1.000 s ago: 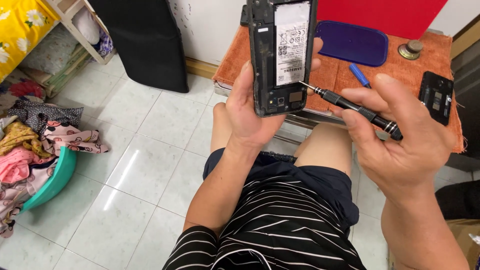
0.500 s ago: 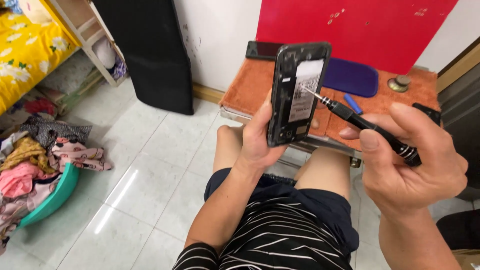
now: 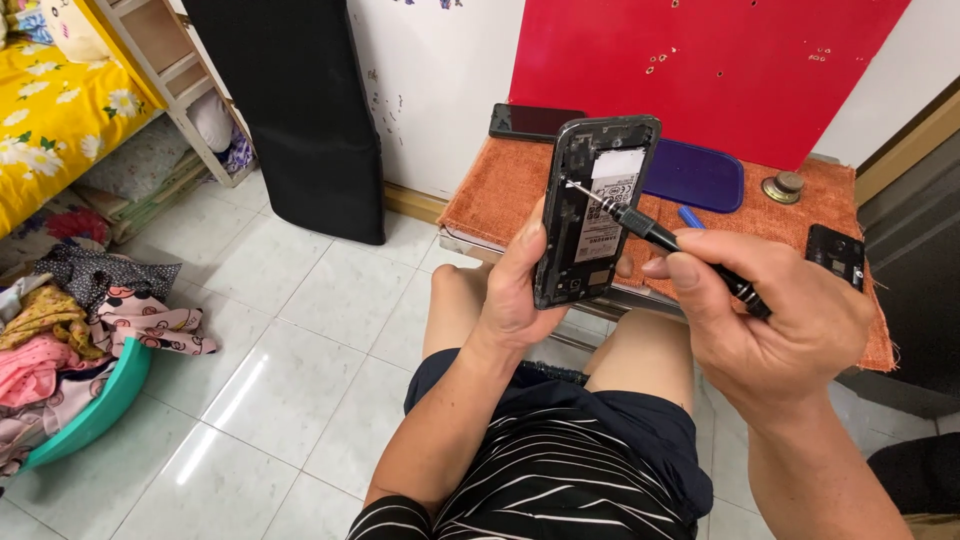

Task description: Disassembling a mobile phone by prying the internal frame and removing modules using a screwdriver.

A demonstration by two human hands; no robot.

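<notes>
My left hand (image 3: 515, 290) holds an opened black phone (image 3: 592, 215) upright, its back cover off and the battery with a white label showing. My right hand (image 3: 775, 325) grips a slim black screwdriver (image 3: 665, 240). The screwdriver's metal tip touches the phone's left inner edge near the top. Both hands hover over my knees, in front of a low table with an orange cloth (image 3: 500, 195).
On the orange cloth lie another dark phone (image 3: 530, 120), a purple oval case (image 3: 695, 175), a blue pen-like piece (image 3: 690, 215), a small round metal part (image 3: 785, 186) and a black phone part (image 3: 835, 255). A red panel stands behind. Clothes and a teal basin (image 3: 90, 410) sit left on the tiled floor.
The view has tilted up and the phone now appears lower and farther from the camera. The screwdriver tip has shifted from the phone's right edge across to its upper left inner edge.
</notes>
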